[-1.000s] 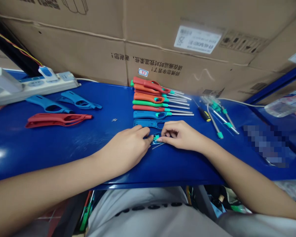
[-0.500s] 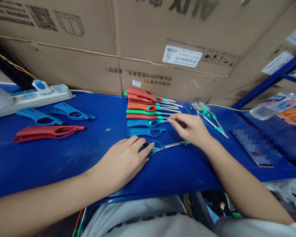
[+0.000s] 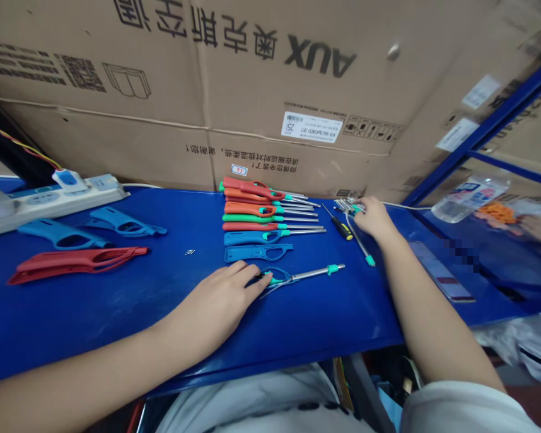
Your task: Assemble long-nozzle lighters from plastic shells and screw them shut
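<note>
My left hand (image 3: pixel 228 294) presses its fingers around an unfinished blue gas lighter (image 3: pixel 283 280), holding it against the table; palm and fingers hide its rear part. From its front sticks out a metal tube (image 3: pixel 313 273) with a green collar, and a thin wire lies beside it. Farther off to the right, my right hand (image 3: pixel 373 218) has its fingers closed at a small pile of metal lighter tubes (image 3: pixel 364 243) with green parts; the fingertips are partly hidden. A screwdriver (image 3: pixel 342 228) with a black and yellow handle lies just left of the pile.
Several lighters (image 3: pixel 250 209) lie in a row, with a blue half shell (image 3: pixel 256 252) in front. Blue shells (image 3: pixel 65 234), a red shell (image 3: pixel 76 263) and small metal pins (image 3: pixel 190 252) lie left. A power strip (image 3: pixel 88 191), phone (image 3: pixel 442 273), bottle (image 3: pixel 469 198) and cardboard box (image 3: pixel 162 144) surround the area.
My right hand has moved away and right, from beside the row of lighters to the tube pile, uncovering the screwdriver handle. My left hand stays on the blue lighter. The view has shifted.
</note>
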`<action>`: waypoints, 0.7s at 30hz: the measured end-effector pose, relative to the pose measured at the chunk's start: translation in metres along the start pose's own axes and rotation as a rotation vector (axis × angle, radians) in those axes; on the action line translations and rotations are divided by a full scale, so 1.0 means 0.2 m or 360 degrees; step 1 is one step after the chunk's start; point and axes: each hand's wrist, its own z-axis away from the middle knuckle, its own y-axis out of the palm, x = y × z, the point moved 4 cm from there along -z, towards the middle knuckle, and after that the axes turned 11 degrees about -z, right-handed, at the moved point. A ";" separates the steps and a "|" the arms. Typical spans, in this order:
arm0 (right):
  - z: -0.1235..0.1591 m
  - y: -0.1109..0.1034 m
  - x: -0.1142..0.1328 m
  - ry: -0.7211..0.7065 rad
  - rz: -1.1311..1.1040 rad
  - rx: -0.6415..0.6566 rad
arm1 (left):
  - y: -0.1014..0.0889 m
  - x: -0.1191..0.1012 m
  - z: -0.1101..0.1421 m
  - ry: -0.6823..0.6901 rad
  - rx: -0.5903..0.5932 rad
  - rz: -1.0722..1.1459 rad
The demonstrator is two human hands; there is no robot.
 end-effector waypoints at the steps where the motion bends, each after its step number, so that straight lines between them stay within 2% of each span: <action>1: 0.00 0.01 -0.03 0.0035 0.0016 0.0017 | 0.00 0.00 0.00 0.0010 -0.0017 0.0027; 12: 0.01 0.15 -0.06 0.0106 0.0058 0.0247 | -0.04 -0.01 -0.01 0.0010 -0.0116 0.0111; 21: -0.01 0.19 -0.07 0.0184 0.0028 0.0324 | -0.04 0.00 -0.01 0.0017 -0.0142 0.0130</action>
